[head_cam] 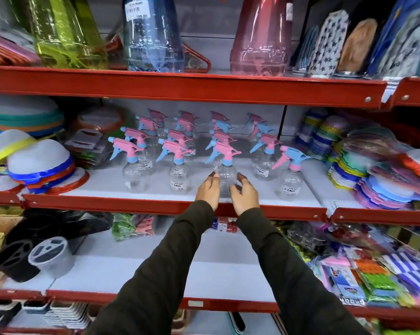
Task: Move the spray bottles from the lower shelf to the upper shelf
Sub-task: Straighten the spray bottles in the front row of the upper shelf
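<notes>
We see both hands reaching to the middle shelf [170,206], the one with the red front edge and the pale grey board. The left hand [207,192] and the right hand [244,195] stand on either side of one clear spray bottle [225,176] with a pink trigger and a blue collar, which stands upright at the front of its column. The fingers [213,176] of the left hand touch the bottle's left side, and the right hand's fingers are curled near its right side; we cannot tell if the hands press firmly on it or only cup it. Both arms wear dark sleeves [170,267].

The other spray bottles [180,165] stand on the same shelf in rows that go back toward 12 o'clock, most with pink triggers, some with blue ones. At 3 o'clock from the held bottle, one bottle with a blue top [291,175] stands near the front edge.

Above, at 12 o'clock, the upper shelf [180,84] carries large coloured bottles: green [66,32], blue [153,32] and pink [262,35]. Below the hands, the lower shelf [155,269] has a bare middle part, with black containers [18,259] at 9 o'clock and packaged goods [363,279] at 3 o'clock.
</notes>
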`<state>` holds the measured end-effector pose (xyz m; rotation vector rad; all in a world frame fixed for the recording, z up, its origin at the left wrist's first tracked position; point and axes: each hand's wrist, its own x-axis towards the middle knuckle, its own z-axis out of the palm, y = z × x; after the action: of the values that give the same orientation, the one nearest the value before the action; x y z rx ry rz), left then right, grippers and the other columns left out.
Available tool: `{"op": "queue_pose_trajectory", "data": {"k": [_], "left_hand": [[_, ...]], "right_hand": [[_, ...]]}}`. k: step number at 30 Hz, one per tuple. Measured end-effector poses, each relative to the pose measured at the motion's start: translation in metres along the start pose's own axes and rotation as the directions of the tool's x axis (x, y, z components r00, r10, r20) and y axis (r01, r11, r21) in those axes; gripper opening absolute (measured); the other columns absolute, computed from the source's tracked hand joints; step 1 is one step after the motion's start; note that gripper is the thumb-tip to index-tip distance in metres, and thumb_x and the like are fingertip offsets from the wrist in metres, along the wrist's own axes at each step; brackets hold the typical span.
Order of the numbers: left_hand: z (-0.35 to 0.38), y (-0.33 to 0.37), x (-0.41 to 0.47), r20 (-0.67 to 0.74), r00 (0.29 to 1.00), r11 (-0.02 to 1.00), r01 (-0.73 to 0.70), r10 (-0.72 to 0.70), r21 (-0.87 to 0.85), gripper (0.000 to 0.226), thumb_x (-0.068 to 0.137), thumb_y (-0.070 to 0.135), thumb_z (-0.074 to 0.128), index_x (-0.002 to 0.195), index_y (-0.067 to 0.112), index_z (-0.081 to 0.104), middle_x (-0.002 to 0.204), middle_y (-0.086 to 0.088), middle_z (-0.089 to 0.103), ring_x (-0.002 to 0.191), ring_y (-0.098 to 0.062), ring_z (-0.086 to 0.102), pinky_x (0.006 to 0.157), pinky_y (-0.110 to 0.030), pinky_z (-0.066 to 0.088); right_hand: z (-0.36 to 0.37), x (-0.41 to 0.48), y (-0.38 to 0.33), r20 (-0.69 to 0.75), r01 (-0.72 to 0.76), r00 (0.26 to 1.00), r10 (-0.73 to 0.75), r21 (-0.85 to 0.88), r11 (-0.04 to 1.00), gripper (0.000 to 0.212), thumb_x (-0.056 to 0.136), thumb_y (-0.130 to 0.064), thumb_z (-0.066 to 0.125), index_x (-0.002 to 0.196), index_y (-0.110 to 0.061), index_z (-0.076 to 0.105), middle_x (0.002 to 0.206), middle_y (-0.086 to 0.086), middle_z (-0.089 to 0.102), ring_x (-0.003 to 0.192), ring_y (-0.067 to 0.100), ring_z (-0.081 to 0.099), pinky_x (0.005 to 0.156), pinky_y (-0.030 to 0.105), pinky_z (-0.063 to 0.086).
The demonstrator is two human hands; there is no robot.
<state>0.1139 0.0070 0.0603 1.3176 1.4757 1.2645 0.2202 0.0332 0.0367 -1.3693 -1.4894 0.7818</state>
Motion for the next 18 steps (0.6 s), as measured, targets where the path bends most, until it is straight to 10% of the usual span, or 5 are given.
{"op": "queue_pose_trajectory", "data": {"k": [9, 18], "left_hand": [[0.007, -0.006, -0.006, -0.143, 0.988, 0.998, -0.059, 0.064, 0.038, 0.047, 0.107, 0.032, 0.031, 0.15, 0.015, 0.037, 0.156, -0.007, 0.039, 0.143, -0.025, 0.037, 0.114, -0.028, 0.026], [0.054, -0.013, -0.021, -0.308, 0.903, 0.95, -0.313, 0.299, 0.003, 0.033, 0.103, 0.033, 0.035, 0.113, 0.02, 0.063, 0.113, -0.003, 0.068, 0.109, -0.02, 0.061, 0.097, -0.03, 0.047]], "right_hand": [[-0.011, -0.008, 0.001, -0.055, 0.065, 0.997, -0.063, 0.039, 0.997, 0.044, 0.096, -0.015, 0.053, 0.139, -0.016, 0.047, 0.141, 0.008, 0.05, 0.12, 0.02, 0.054, 0.107, 0.033, 0.044], [-0.068, -0.017, 0.022, -0.396, 0.264, 0.893, -0.216, 0.07, 0.962, 0.035, 0.084, 0.006, 0.05, 0.102, -0.02, 0.065, 0.108, 0.005, 0.06, 0.08, 0.0, 0.054, 0.072, 0.015, 0.045]]}}
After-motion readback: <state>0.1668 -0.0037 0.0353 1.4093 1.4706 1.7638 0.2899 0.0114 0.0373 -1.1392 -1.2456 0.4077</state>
